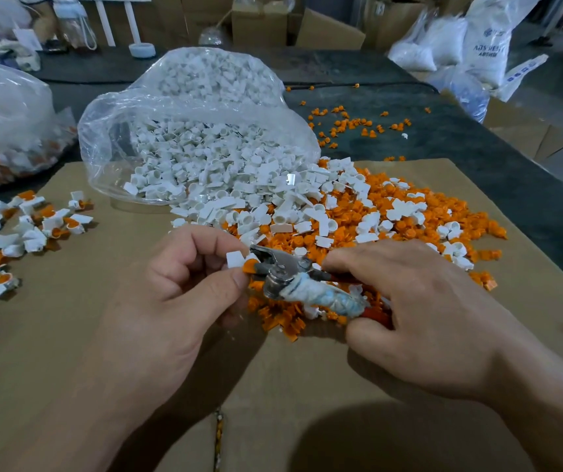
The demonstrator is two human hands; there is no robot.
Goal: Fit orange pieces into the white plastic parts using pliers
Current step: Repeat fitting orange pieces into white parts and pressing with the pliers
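1. The left hand (pixel 184 277) is pinching a white plastic part (pixel 235 259) between thumb and forefinger, with the other fingers curling loosely underneath.
2. An orange piece (pixel 248 267) is sitting against the near right edge of that part, just above the thumb tip.
3. The pliers (pixel 283 270) are reaching in from the right, their metal nose closing narrowly on the orange piece. How far the piece is seated cannot be told.
4. The right hand (pixel 426 311) is gripping the pliers with its fingers curling round the red handles. One handle is wearing a grubby white wrapping near the pivot.
5. Both hands are working just above the near edge of a heap of loose orange pieces (pixel 409 212), which is lying on a sheet of cardboard (pixel 68 335).
6. Loose white parts (pixel 239 185) are spilling from a clear plastic bag (pixel 177 107) over the far left of that heap.
7. On the left of the cardboard, fitted white-and-orange pieces (pixel 17 229) are lying in a scatter, well apart from the hands.
8. A second clear bag (pixel 4 124) is resting at the far left, showing orange and white inside.
9. More orange bits (pixel 344 124) are lying strewn on the dark table cover (pixel 477 148) beyond the cardboard.
10. White sacks (pixel 484 39) are standing at the far right.
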